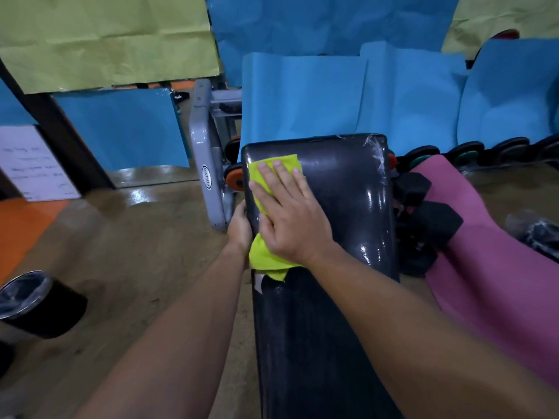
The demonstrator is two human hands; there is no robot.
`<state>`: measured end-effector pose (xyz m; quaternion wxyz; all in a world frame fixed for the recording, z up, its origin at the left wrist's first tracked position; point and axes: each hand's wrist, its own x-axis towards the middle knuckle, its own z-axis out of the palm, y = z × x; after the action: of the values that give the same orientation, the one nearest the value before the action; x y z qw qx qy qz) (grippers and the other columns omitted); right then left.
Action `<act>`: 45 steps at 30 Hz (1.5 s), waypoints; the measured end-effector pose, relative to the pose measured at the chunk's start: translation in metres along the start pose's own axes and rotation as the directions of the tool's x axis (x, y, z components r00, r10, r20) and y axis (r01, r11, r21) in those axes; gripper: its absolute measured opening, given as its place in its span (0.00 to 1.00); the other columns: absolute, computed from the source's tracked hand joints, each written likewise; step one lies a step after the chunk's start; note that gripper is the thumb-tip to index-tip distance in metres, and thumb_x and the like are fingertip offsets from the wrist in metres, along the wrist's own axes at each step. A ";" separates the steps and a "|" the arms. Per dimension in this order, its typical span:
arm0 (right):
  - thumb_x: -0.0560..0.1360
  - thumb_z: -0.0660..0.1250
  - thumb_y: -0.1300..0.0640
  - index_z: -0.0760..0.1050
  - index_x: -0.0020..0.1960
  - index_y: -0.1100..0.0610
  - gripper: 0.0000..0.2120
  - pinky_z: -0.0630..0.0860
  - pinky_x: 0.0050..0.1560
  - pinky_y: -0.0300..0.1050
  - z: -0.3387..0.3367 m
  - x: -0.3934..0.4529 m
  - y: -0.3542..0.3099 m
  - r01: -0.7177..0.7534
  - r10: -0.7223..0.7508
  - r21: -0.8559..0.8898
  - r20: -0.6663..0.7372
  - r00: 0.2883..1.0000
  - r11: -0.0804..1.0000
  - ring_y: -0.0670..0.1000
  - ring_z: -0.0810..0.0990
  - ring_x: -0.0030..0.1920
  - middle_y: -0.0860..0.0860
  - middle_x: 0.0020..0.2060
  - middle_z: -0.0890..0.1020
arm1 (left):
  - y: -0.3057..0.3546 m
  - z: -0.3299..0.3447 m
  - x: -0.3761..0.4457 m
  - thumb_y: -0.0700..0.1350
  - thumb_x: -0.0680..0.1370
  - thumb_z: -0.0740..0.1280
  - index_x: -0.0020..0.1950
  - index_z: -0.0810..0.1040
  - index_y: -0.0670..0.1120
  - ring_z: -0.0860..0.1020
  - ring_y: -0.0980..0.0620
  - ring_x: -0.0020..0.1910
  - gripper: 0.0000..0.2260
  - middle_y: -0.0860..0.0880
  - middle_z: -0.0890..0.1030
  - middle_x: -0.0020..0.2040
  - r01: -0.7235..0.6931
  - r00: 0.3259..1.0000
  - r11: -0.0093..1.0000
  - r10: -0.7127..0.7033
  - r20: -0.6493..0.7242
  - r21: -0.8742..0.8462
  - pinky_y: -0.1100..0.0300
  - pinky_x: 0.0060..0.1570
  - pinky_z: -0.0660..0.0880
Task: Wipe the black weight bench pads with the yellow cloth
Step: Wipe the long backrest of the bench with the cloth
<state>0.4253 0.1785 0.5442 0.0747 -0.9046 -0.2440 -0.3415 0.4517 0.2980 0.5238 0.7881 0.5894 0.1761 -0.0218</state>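
The black weight bench pad (348, 192) runs away from me up the middle of the view, its far part shiny and scuffed at the top right corner. A nearer pad section (317, 343) looks dull. The yellow cloth (263, 169) lies on the far pad's left side, with one end sticking out below my palm. My right hand (287, 213) presses flat on the cloth, fingers spread and pointing away. My left hand (240, 226) grips the pad's left edge beside the cloth.
A grey metal frame (208, 164) stands left of the bench. Black dumbbells (429, 213) and a pink mat (484, 246) lie on the right. Weight plates (465, 154) line the back under blue sheets. A black bin (39, 303) sits on the floor at left.
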 end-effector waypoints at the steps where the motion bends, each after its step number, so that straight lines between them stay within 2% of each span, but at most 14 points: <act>1: 0.77 0.61 0.51 0.72 0.76 0.57 0.28 0.53 0.81 0.62 0.001 -0.001 0.008 -0.041 0.041 -0.001 -0.039 0.998 0.999 0.61 0.60 0.81 0.58 0.80 0.65 | -0.003 0.002 0.004 0.46 0.88 0.55 0.45 0.79 0.47 0.83 0.57 0.35 0.17 0.56 0.85 0.30 0.045 0.999 0.997 -0.046 -0.017 -0.063 0.68 0.33 0.79; 6: 0.77 0.60 0.49 0.69 0.77 0.57 0.30 0.51 0.81 0.64 0.001 0.021 0.004 -0.347 0.345 0.003 -0.118 0.931 0.938 0.62 0.59 0.81 0.59 0.80 0.64 | -0.007 -0.001 0.009 0.50 0.87 0.54 0.48 0.89 0.45 0.87 0.50 0.43 0.24 0.47 0.89 0.43 0.065 0.998 0.988 -0.067 -0.006 -0.142 0.58 0.47 0.83; 8: 0.77 0.60 0.49 0.68 0.78 0.57 0.30 0.50 0.81 0.64 0.006 0.021 -0.011 -0.279 0.279 0.012 -0.086 0.956 0.960 0.62 0.57 0.82 0.59 0.81 0.62 | -0.003 -0.001 0.007 0.50 0.88 0.52 0.56 0.85 0.46 0.86 0.54 0.45 0.21 0.51 0.89 0.41 0.073 0.997 0.989 -0.074 -0.001 -0.132 0.60 0.50 0.82; 9: 0.77 0.60 0.50 0.68 0.78 0.57 0.30 0.51 0.81 0.64 0.006 0.014 -0.013 -0.210 0.210 0.016 -0.072 0.975 0.978 0.62 0.57 0.82 0.59 0.81 0.62 | -0.001 0.000 0.006 0.48 0.88 0.53 0.57 0.82 0.46 0.85 0.56 0.42 0.18 0.54 0.88 0.38 0.052 0.998 0.993 -0.056 -0.041 -0.106 0.63 0.46 0.82; 11: 0.78 0.61 0.51 0.69 0.78 0.56 0.29 0.52 0.81 0.63 0.003 -0.006 0.003 -0.098 0.099 0.019 -0.049 0.994 0.995 0.61 0.58 0.82 0.59 0.81 0.63 | 0.002 0.005 -0.001 0.47 0.88 0.55 0.49 0.80 0.45 0.84 0.55 0.34 0.16 0.54 0.85 0.30 0.058 0.995 0.991 -0.068 -0.074 -0.120 0.66 0.34 0.80; 15: 0.78 0.60 0.50 0.68 0.78 0.55 0.29 0.49 0.82 0.61 -0.013 -0.029 0.062 -0.202 0.199 -0.037 -0.083 0.976 0.979 0.61 0.58 0.81 0.58 0.81 0.63 | 0.000 0.004 -0.008 0.53 0.86 0.58 0.42 0.82 0.47 0.83 0.54 0.27 0.20 0.51 0.85 0.29 0.103 0.994 0.993 -0.106 -0.033 -0.062 0.67 0.26 0.77; 20: 0.79 0.59 0.48 0.67 0.78 0.58 0.29 0.50 0.81 0.64 -0.018 -0.014 0.076 -0.375 0.363 -0.077 -0.135 0.922 0.924 0.63 0.58 0.81 0.60 0.81 0.62 | 0.000 0.006 -0.011 0.53 0.86 0.58 0.43 0.83 0.47 0.84 0.53 0.30 0.20 0.51 0.86 0.31 0.105 0.994 0.992 -0.106 -0.016 -0.064 0.65 0.28 0.79; 23: 0.80 0.59 0.48 0.66 0.79 0.58 0.30 0.50 0.81 0.65 -0.013 -0.027 0.052 -0.252 0.246 -0.065 -0.079 0.966 0.966 0.63 0.56 0.82 0.60 0.81 0.61 | 0.001 0.006 -0.014 0.55 0.86 0.58 0.48 0.84 0.46 0.86 0.50 0.35 0.20 0.48 0.88 0.37 0.101 0.994 0.991 -0.104 -0.028 -0.090 0.64 0.30 0.80; 25: 0.80 0.59 0.49 0.66 0.79 0.58 0.29 0.52 0.81 0.64 -0.014 -0.045 0.058 -0.126 0.124 -0.068 -0.041 0.991 0.990 0.62 0.57 0.82 0.59 0.81 0.61 | 0.002 0.007 -0.016 0.55 0.86 0.57 0.47 0.85 0.45 0.86 0.50 0.33 0.21 0.48 0.88 0.37 0.108 0.994 0.991 -0.111 -0.025 -0.082 0.64 0.28 0.79; 27: 0.80 0.58 0.50 0.67 0.79 0.57 0.29 0.53 0.81 0.64 -0.019 -0.053 0.076 -0.101 0.097 -0.070 -0.052 0.994 0.992 0.61 0.57 0.82 0.58 0.81 0.62 | 0.002 0.006 -0.016 0.55 0.86 0.58 0.46 0.84 0.46 0.85 0.50 0.33 0.20 0.49 0.87 0.34 0.098 0.994 0.992 -0.102 -0.041 -0.074 0.65 0.27 0.79; 31: 0.80 0.55 0.49 0.65 0.80 0.57 0.30 0.50 0.82 0.63 -0.022 -0.042 0.102 -0.296 0.291 -0.045 -0.096 0.952 0.954 0.61 0.55 0.82 0.59 0.82 0.60 | 0.000 0.003 -0.013 0.54 0.86 0.58 0.43 0.83 0.46 0.83 0.51 0.30 0.20 0.50 0.85 0.31 0.108 0.992 0.991 -0.112 -0.051 -0.073 0.66 0.26 0.77; 34: 0.80 0.56 0.48 0.63 0.80 0.58 0.31 0.47 0.82 0.64 -0.018 -0.030 0.080 -0.358 0.350 -0.055 -0.113 0.930 0.932 0.62 0.54 0.82 0.60 0.82 0.58 | -0.001 0.005 -0.013 0.53 0.86 0.58 0.41 0.82 0.46 0.83 0.54 0.25 0.21 0.50 0.84 0.29 0.105 0.993 0.993 -0.107 -0.044 -0.049 0.67 0.24 0.76; 39: 0.80 0.57 0.49 0.64 0.81 0.57 0.30 0.50 0.82 0.64 -0.020 -0.060 0.089 -0.096 0.094 -0.078 -0.019 0.995 0.992 0.61 0.54 0.83 0.58 0.82 0.59 | -0.001 0.004 -0.010 0.54 0.86 0.57 0.42 0.82 0.46 0.83 0.52 0.27 0.21 0.50 0.85 0.30 0.098 0.994 0.994 -0.099 -0.035 -0.050 0.65 0.26 0.78; 45: 0.80 0.55 0.47 0.62 0.81 0.57 0.31 0.49 0.82 0.64 -0.022 -0.037 0.103 -0.346 0.342 -0.037 -0.082 0.936 0.938 0.62 0.51 0.83 0.58 0.83 0.57 | -0.006 0.002 -0.005 0.55 0.85 0.58 0.44 0.84 0.47 0.83 0.50 0.33 0.20 0.49 0.85 0.35 0.103 0.994 0.991 -0.105 -0.019 -0.086 0.63 0.32 0.80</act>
<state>0.4392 0.0680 0.5395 0.1192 -0.9215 -0.0704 -0.3629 0.4467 0.2934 0.5205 0.8082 0.5455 0.2166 -0.0486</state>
